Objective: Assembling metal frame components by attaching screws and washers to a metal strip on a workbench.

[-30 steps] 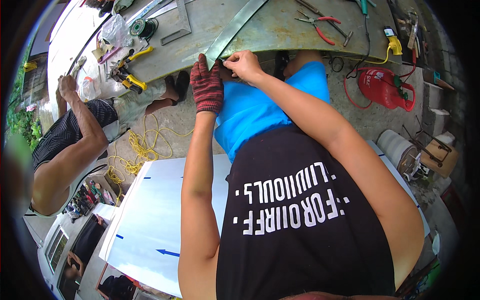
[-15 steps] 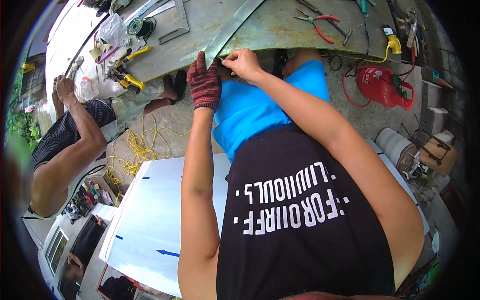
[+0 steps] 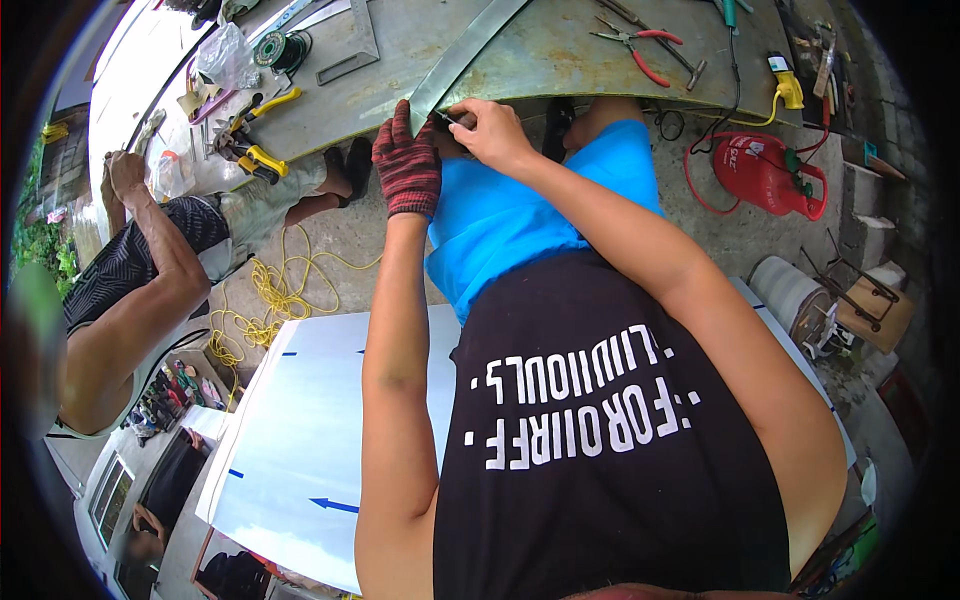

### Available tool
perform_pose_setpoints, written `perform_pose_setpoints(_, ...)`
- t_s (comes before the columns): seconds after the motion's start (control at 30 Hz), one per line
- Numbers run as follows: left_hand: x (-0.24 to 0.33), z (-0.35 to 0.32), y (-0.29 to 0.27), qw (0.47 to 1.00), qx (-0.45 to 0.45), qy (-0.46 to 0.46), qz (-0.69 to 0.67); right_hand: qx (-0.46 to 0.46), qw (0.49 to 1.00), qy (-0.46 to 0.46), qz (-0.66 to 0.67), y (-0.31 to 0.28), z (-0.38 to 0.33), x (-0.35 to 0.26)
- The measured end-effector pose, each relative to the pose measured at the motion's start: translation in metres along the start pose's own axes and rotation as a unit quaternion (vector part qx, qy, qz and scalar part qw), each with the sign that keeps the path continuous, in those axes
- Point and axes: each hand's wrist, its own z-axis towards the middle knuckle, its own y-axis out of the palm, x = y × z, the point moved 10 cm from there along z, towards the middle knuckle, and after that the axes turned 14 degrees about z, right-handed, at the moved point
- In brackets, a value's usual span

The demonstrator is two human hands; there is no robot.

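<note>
At the near edge of the grey metal worktable (image 3: 560,72), head view: shows gloved left hand (image 3: 408,165) clamped on the pointed near end of a flat metal strip (image 3: 468,58), slanting rightward across the worktable toward the far side. Just beside that point, shows bare right hand (image 3: 492,133), apart from the left, with fingertips pinched on a small dark item (image 3: 447,117), too small to identify. Toward the left end, shows yellow-handled snips (image 3: 264,163) at the near edge, with green wire spool (image 3: 268,48) farther in; toward the right end, red-handled pliers (image 3: 632,50).
</note>
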Motion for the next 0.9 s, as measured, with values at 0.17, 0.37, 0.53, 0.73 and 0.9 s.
perform_pose_setpoints(0.17,-0.012,0.001,0.011,0.997,0.014,-0.060,-0.043,-0.004,0.997,-0.050,-0.051,0.003,-0.003,-0.013)
perform_pose_setpoints(0.37,0.001,0.002,-0.004,0.999,0.029,0.006,0.017,0.010,0.996,-0.077,-0.042,0.002,0.000,-0.009)
perform_pose_setpoints(0.53,0.001,0.003,-0.002,0.999,0.028,0.001,0.020,0.012,0.998,-0.064,-0.018,0.000,0.001,-0.008)
perform_pose_setpoints(0.73,-0.005,0.001,0.009,0.999,0.040,-0.020,0.009,0.009,0.996,-0.077,-0.032,0.003,0.001,-0.013)
perform_pose_setpoints(0.9,-0.002,0.000,0.004,0.999,0.028,0.014,0.029,0.007,0.995,-0.082,-0.051,0.007,0.003,-0.016)
